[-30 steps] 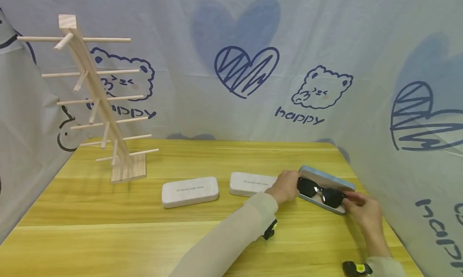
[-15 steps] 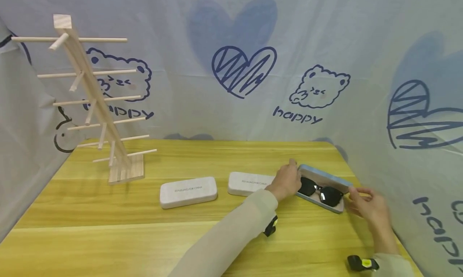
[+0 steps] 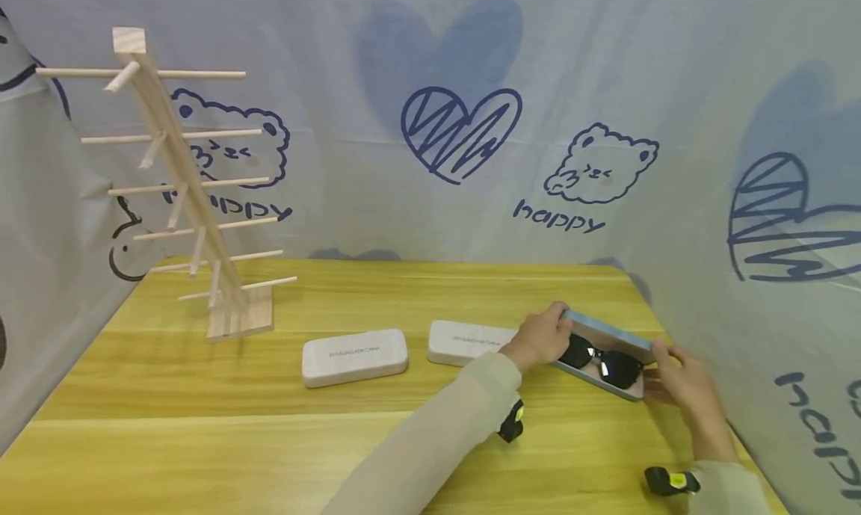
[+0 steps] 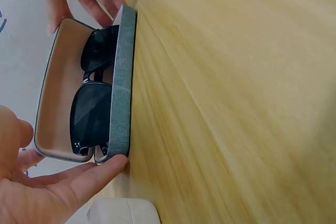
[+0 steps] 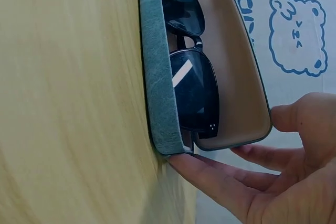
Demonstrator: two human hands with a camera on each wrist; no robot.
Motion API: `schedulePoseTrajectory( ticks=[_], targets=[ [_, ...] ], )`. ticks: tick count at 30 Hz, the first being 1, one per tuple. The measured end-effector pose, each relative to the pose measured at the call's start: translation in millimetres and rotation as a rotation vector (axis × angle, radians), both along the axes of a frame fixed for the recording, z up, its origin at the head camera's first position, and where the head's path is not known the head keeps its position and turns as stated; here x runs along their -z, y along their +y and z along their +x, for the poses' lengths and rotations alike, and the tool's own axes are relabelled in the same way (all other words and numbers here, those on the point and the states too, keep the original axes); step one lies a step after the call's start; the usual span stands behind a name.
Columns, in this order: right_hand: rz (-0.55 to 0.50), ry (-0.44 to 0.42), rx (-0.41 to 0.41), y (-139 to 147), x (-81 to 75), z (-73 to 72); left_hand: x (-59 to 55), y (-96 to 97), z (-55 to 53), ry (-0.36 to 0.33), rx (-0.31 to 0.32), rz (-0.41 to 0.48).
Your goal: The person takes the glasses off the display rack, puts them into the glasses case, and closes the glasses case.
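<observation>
An open blue-grey glasses case (image 3: pixel 608 328) stands at the right of the table, its beige-lined lid raised at the back. Dark sunglasses (image 3: pixel 620 369) lie inside it, lenses facing the front. At the case's left end my left hand (image 3: pixel 540 338) holds on, one finger along the base corner and the thumb by the lid in the left wrist view. My right hand (image 3: pixel 689 384) grips the other end. The right wrist view shows its thumb on the lid's edge (image 5: pixel 262 103), another finger behind the lid and a finger touching the base corner.
Two closed white glasses cases, a left one (image 3: pixel 354 357) and a right one (image 3: pixel 464 341), lie on the wooden table (image 3: pixel 222 440). My left forearm partly covers the right one. A wooden rack (image 3: pixel 181 164) with several pegs stands at the left. Printed cloth (image 3: pixel 336 201) hangs behind.
My right hand has moved from the sunglasses' right side up to the lid's right end. My left fingers have come onto the lid's left end. The lid looks tilted slightly further forward.
</observation>
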State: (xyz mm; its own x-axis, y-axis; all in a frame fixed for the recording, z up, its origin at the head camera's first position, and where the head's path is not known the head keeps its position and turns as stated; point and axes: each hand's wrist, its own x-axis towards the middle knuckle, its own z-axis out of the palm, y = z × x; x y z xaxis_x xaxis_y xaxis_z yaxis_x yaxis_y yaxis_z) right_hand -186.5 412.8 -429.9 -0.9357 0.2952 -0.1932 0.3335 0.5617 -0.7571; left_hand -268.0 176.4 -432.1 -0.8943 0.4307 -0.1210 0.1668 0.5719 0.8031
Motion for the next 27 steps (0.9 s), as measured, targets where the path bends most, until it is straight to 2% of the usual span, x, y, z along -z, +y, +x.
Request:
schedulePoseTrajectory(
  ticks=[2, 13, 21, 27],
  targets=[
    [0.040, -0.002, 0.003, 0.6, -0.1, 0.5, -1.0, 0.5, 1.8, 0.008, -0.012, -0.001],
    [-0.167, -0.004, -0.024, 3.7, 0.7, 0.5, 0.9, -2.2, 3.8, 0.030, -0.031, 0.037],
    [-0.195, 0.001, -0.051, 2.5, 1.1, 0.3, 2.5, -2.2, 4.0, 0.009, -0.067, 0.080],
    [-0.205, -0.022, -0.072, 6.6, 1.0, -1.3, 2.3, -2.6, 5.4, -0.004, -0.071, 0.105]
  ],
)
